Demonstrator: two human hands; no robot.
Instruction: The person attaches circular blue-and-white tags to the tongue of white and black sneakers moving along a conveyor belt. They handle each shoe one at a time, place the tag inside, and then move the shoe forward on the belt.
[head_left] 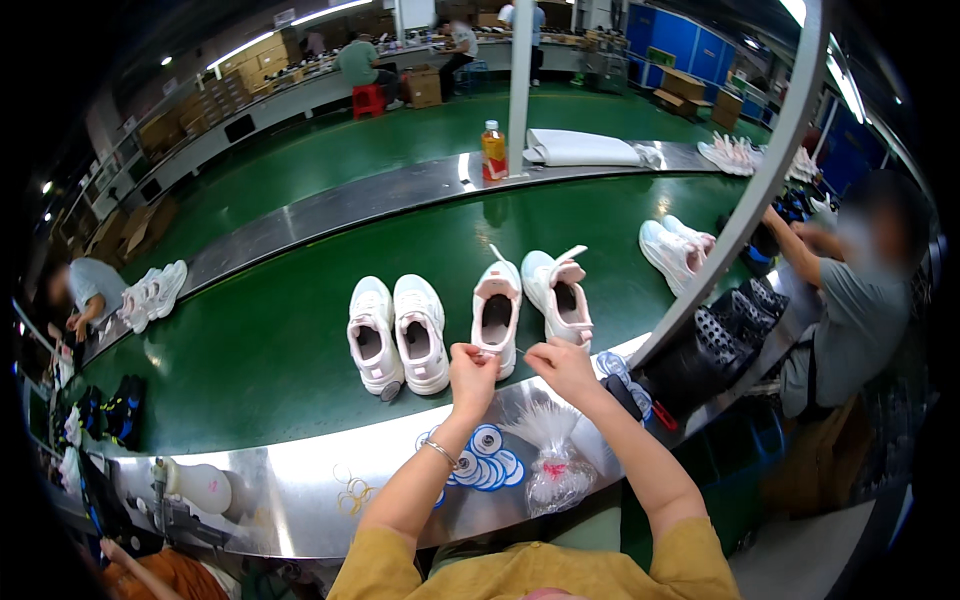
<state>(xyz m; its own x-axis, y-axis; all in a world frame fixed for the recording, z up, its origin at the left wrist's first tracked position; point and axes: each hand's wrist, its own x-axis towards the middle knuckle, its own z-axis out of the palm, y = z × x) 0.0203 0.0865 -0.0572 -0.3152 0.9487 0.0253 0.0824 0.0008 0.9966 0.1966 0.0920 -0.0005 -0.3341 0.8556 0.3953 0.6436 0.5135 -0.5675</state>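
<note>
A white sneaker with a pink lining [497,310] stands on the green belt, its heel toward me. Just behind that heel my left hand [474,378] is closed in a pinch, fingertips touching or almost touching the heel. My right hand [562,366] is also pinched, to the right of the heel and below a second sneaker [555,295] whose tongue is pulled up. A thin pale strand seems to stretch between the hands; what either one holds is too small to make out. To the left stands a pair of white sneakers [396,335].
On the metal ledge lie round blue-and-white tags [487,468], a clear bag of thin plastic strands [550,465] and rubber bands [354,492]. A grey post [745,220] rises at right, near a co-worker [850,300]. A bottle [494,152] stands across the belt.
</note>
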